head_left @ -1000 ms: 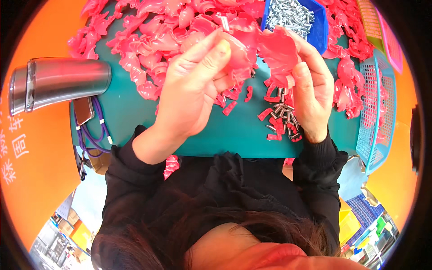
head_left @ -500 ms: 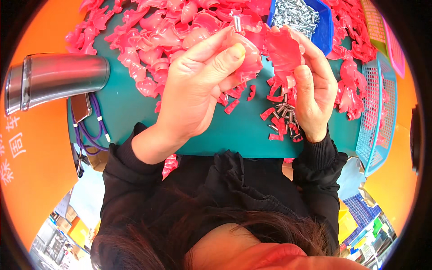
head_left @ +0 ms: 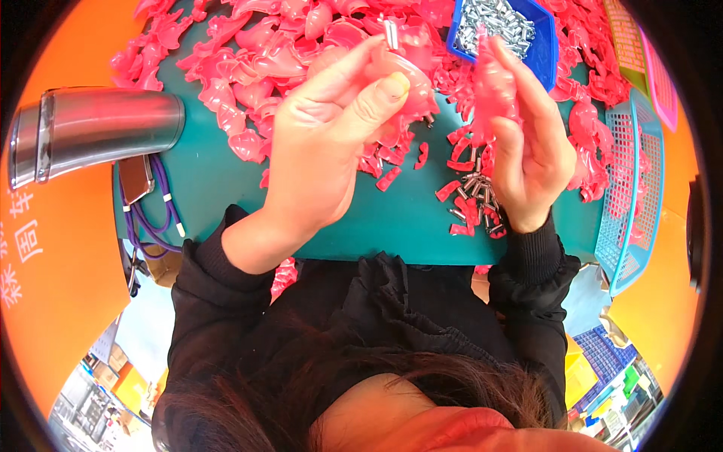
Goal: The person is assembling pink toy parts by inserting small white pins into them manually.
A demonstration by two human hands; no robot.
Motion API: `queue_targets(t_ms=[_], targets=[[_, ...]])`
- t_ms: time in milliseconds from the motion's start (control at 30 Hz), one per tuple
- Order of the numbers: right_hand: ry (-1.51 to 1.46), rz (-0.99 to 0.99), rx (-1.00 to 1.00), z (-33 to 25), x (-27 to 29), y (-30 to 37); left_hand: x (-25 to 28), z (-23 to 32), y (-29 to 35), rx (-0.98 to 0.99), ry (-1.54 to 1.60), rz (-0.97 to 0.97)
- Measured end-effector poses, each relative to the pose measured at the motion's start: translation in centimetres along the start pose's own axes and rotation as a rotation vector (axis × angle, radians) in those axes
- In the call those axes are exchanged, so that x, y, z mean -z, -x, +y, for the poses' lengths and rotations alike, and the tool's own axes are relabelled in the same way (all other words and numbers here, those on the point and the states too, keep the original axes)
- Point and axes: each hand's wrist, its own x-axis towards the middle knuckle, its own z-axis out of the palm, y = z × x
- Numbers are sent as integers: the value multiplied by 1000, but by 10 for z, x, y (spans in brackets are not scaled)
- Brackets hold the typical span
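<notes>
In my left hand (head_left: 312,151), thumb and fingers pinch a glossy red curved plastic shell (head_left: 416,87). A small shiny metal cylinder (head_left: 391,35) stands up at the shell's far end, by my fingertips. My right hand (head_left: 536,154) grips another red plastic shell (head_left: 493,90), seen nearly edge-on, between thumb and fingers. The two shells are apart. Beneath my right hand lie small metal pins (head_left: 476,185) mixed with red plastic scraps (head_left: 467,211). Past both hands spreads a large heap of red shells (head_left: 279,56).
A blue bin (head_left: 547,64) of silver metal cylinders (head_left: 493,26) stands beyond my right hand. At left a steel tumbler (head_left: 113,128) lies near a phone (head_left: 136,179) with a purple cord (head_left: 162,200). A light blue basket (head_left: 640,203) borders the green table (head_left: 218,177) at right.
My right hand has turned its red shell from broadside to nearly edge-on and shifted slightly right. The left hand and its shell have barely moved.
</notes>
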Motion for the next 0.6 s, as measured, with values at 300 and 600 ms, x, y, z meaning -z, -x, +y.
queue_targets(t_ms=[300, 600], targets=[[389, -151, -10, -2, 10, -6, -1, 3, -2, -177, -32, 100], [-774, 156, -623, -16, -6, 4, -6, 1, 2, 9, 105, 41]])
